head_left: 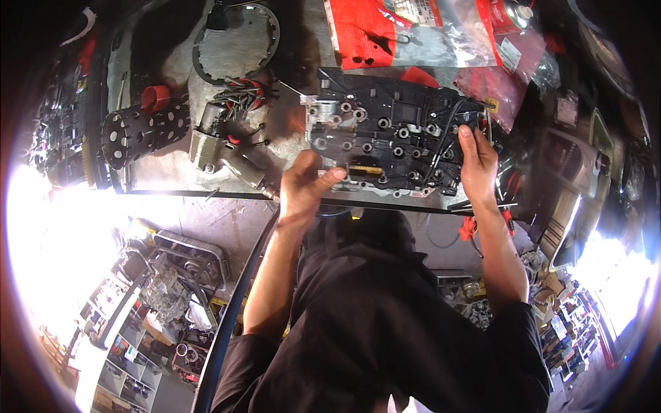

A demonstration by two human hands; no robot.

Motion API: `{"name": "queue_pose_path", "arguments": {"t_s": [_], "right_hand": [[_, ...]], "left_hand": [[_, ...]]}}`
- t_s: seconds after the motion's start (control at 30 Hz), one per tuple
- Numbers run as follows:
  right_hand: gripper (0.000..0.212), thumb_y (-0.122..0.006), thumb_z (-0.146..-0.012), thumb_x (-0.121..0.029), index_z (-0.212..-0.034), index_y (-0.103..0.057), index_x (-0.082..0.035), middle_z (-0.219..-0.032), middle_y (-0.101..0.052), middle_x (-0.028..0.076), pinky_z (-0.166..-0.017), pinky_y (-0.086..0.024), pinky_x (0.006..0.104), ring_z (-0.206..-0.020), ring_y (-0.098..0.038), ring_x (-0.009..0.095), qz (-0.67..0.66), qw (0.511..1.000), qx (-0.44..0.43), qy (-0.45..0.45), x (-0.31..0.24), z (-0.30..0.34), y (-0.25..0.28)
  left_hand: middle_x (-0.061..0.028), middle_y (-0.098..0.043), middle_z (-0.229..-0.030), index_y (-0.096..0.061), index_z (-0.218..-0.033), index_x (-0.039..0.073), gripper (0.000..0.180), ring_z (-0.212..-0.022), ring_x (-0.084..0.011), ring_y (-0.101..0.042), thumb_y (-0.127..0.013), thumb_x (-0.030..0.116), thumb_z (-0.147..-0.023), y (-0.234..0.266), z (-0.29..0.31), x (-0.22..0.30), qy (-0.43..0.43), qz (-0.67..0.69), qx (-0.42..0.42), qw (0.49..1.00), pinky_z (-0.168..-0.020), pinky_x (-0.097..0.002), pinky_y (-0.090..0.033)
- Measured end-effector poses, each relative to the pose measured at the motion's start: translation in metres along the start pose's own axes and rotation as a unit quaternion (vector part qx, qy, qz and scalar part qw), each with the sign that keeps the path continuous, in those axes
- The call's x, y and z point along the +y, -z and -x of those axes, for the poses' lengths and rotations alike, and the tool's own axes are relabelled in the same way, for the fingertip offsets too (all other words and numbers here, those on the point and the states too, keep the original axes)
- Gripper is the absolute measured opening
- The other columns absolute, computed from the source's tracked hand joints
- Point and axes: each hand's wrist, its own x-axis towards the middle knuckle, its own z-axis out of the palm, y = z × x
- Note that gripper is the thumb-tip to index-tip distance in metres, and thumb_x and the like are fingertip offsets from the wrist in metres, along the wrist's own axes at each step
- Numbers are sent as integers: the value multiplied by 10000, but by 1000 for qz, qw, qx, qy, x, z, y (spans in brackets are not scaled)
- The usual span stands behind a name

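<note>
on your bench, a black perforated cylinder (155, 129) lies left of a gun-shaped metal tool (206, 143); your left hand (303, 184), half curled, sets its thumb at the near left corner of a black-and-silver part (403, 127), its grip impossible to tell, while your right hand (480, 164) clasps the far right end, thumb on top.

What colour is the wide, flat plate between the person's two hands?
The plate is mostly black, with silver-grey metal rings; the head view shows it best.
</note>
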Motion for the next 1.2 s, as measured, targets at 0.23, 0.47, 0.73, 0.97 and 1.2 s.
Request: {"name": "queue_pose_path", "arguments": {"t_s": [0.23, 0.47, 0.73, 0.97, 1.2], "right_hand": [[277, -633, -1064, -255, -1066, -668, 20, -895, -603, -44, -741, -412, 188, -827, -493, 42, -4, 1000, -13, -16, 4, -4, 11], [323, -634, -1062, -264, -1147, -657, 47, -1038, -670, 22, -875, -474, 209, -965, -591, 75, -29, 998, -39, -44, 5, -4, 16], [354, -636, -1058, -326, -1128, -653, 20, -856, -597, -7, -692, -443, 223, -802, -531, 58, 125, 988, -72, -61, -22, -7, 24], [448, -712, -996, -366, -1236, -652, 8, -906, -673, 47, -738, -498, 276, -830, -605, 107, 193, 979, -59, 36, -27, -3, 37], [444, -751, -971, -317, -1253, -644, 9, -1060, -708, 91, -855, -532, 307, -989, -671, 169, 65, 994, -68, 52, -8, 10, 71]], "left_hand": [[30, -564, -971, -639, -1062, 21, 361, -927, -94, -506, -892, 111, -822, -5, -3, -13, -26, 35, 2, 999, -842, -264, -435], [-76, -680, -1166, -600, -1291, -22, 535, -1102, -159, -605, -867, 106, -846, -2, -2, -9, -5, 50, -20, 999, -983, -322, -481], [-104, -606, -1347, -492, -1474, 2, 676, -1197, -180, -589, -820, 148, -901, -5, 10, -2, -64, -100, 11, 993, -1019, -330, -479], [-180, -562, -1407, -410, -1536, 6, 782, -1235, -299, -608, -818, 197, -898, 16, 72, 18, -213, -302, -100, 924, -1023, -400, -519], [-140, -734, -1159, -678, -1298, 46, 378, -1011, -239, -727, -744, 111, -932, 113, 137, 59, -94, -436, -199, 873, -885, -349, -574]]}}
